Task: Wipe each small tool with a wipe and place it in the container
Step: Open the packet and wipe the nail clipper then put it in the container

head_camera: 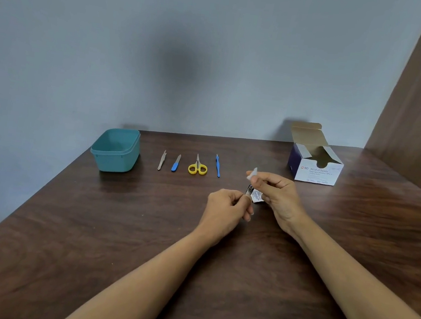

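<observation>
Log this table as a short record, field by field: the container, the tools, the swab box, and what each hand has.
container: teal tub, open, at the table's far left, no tool seen inside
tools: four in a row right of the tub: metal tweezers, blue-handled file, yellow scissors, blue-handled pick
swab box: alcohol swab box, lid open, far right
right hand: pinches a white wipe
left hand: pinches the torn packet
</observation>
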Available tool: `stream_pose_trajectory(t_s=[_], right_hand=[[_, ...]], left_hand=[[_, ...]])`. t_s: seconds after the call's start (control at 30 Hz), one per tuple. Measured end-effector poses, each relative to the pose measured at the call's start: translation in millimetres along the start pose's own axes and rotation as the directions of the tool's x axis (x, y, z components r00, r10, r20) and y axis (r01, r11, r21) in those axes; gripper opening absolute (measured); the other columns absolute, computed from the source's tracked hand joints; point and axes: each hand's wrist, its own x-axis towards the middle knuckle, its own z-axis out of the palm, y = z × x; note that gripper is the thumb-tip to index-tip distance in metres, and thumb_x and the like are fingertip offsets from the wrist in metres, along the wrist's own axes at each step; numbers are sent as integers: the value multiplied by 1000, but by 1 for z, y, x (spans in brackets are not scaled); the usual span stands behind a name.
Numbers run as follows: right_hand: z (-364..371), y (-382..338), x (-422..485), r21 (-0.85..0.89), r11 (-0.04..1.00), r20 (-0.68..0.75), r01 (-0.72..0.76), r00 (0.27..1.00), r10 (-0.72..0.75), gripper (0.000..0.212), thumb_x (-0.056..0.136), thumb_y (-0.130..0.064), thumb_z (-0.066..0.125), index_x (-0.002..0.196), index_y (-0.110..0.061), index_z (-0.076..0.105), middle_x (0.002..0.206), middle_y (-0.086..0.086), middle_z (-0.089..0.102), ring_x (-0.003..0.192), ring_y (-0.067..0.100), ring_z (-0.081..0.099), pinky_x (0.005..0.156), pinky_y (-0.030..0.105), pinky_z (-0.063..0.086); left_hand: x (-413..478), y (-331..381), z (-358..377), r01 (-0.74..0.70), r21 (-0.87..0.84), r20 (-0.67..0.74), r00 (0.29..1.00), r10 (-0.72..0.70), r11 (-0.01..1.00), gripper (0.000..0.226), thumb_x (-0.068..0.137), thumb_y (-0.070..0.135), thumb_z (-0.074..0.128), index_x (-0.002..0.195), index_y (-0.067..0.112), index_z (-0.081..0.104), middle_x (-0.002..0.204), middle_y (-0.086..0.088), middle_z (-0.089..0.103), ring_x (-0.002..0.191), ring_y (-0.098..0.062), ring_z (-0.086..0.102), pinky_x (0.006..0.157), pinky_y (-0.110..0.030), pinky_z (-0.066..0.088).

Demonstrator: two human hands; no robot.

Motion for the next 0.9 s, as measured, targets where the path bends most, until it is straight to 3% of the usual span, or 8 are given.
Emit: stream_pose_trajectory(t_s=[0.27,0.43,0.57,0.7,0.9], right_hand=[[-4,3,0,-82,996,87,-30,996,37,20,92,-10,57,90,-15,77,107,3,73,58,0,46,63,24,31],[-5,1,-1,-51,998,94,-34,995,39,16,80,-12,68,95,-13,75,103,4,74,89,8,66,81,25,46],[-6,4,0,-44,999,54,-18,998,20,21,74,-9,74,95,-10,74,87,5,75,82,12,66,74,21,50],[-5,4,1,-117,993,26,-7,1000,10,13,77,-4,74,88,-10,71,75,0,72,68,6,63,62,14,47],[-5,1,0,-173,984,28,-49,998,54,11,79,-6,73,90,-9,71,77,1,72,64,1,62,56,11,44]], left_hand=[[0,2,0,17,-64,-33,999,-19,998,32,94,16,51,72,7,71,55,5,62,44,3,49,51,-9,35],[-1,1,0,27,-94,-38,999,-31,995,32,94,16,52,69,9,71,55,5,62,45,2,48,54,-14,36],[0,1,0,29,-87,-39,999,-32,996,33,94,18,51,69,9,71,54,5,62,48,1,50,54,-12,38],[-1,0,0,29,-84,-33,999,-32,996,33,95,18,51,71,7,71,55,5,63,47,2,50,51,-8,37],[1,0,-1,35,-56,-25,999,-36,998,32,96,18,50,73,9,71,57,5,64,48,3,52,51,-7,39]])
